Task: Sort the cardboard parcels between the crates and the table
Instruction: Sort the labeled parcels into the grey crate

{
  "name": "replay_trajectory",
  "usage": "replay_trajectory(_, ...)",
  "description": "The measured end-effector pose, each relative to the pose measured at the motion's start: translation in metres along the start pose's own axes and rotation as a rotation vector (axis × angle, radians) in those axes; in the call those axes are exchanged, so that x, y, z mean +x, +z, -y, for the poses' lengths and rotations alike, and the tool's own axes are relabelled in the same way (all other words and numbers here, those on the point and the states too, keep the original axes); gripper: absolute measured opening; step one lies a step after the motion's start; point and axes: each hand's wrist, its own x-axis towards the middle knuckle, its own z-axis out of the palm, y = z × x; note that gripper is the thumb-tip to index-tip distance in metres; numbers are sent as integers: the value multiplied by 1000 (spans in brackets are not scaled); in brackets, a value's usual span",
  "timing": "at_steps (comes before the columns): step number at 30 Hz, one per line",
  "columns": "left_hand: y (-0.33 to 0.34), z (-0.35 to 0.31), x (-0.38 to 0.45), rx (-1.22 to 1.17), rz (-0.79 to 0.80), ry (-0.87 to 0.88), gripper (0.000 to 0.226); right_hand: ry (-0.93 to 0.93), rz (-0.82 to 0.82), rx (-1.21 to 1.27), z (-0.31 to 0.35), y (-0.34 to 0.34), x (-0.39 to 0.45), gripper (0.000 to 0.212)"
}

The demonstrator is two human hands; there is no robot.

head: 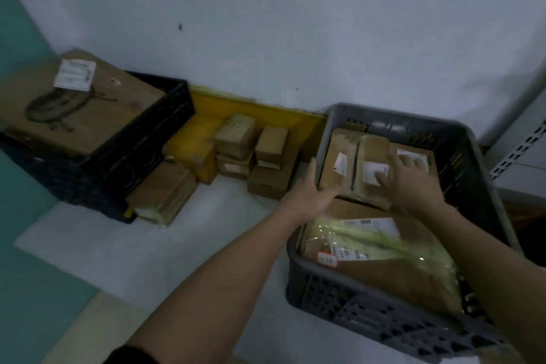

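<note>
white table (124,248), two crates (366,316), loose parcels (267,165)

No text can be read; the view is blurred. White shipping labels (375,172) sit on the brown cardboard parcels in the grey plastic crate (369,322), and another on the large cardboard box (88,115), perhaps printed with barcodes.

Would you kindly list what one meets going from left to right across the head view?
Big box in the black crate → parcels on the table → left hand → right hand in the grey crate.
</note>
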Motion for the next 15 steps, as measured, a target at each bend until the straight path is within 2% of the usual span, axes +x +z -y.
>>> replay_trajectory(2, -16, 9, -10, -111, 4, 14, 89, -163, -36, 144, 49, -26, 0, 54)
replay_trajectory(5, -49, 41, -30, -3, -200, 103, 78, -343, -32, 236, 127, -44, -7, 54)
replay_trajectory(7, -77, 71, -44, 53, -307, 81, 68, -420, 18, 254, 173, -41, -18, 52)
replay_trajectory(12, -145, 143, -64, 212, -361, -67, 61, -483, 264, 270, 239, -5, -34, 46)
replay_trajectory(15, -182, 178, -60, 288, -392, -130, 61, -445, 426, 277, 260, 23, -29, 50)
